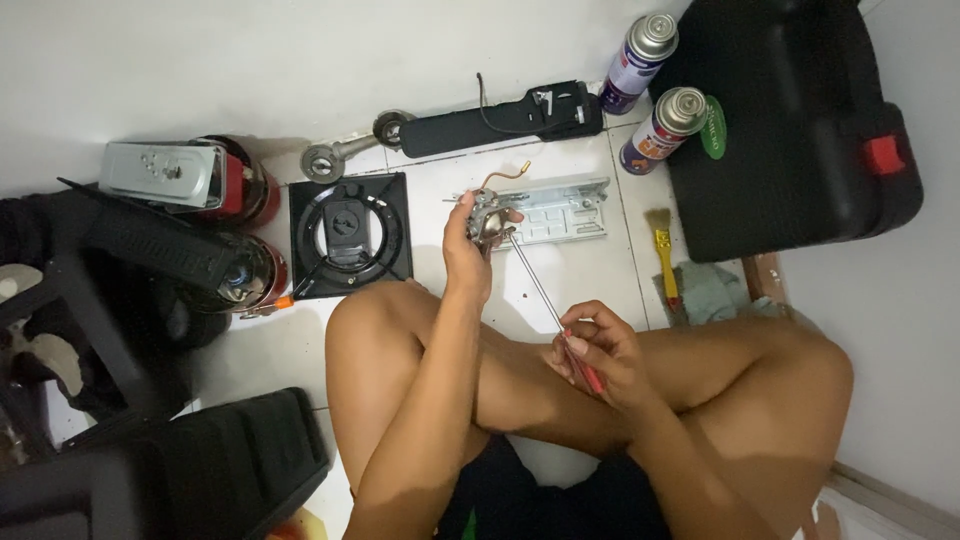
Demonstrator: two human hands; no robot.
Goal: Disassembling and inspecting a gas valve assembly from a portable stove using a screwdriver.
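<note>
The floor (560, 290) is made of white tiles with thin dark lines between them. A plain white wall (300, 50) runs along the 12 o'clock side. Another pale wall (900, 320) stands at 3 o'clock, with a light strip at its foot near 5 o'clock. The light is soft and a bit dim. Dark shadow fills the 9 o'clock side.

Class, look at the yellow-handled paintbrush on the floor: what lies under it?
The paintbrush rests on white floor tile, its handle end over a grey-green cloth. Whatever lies beneath that cloth is covered.
</note>
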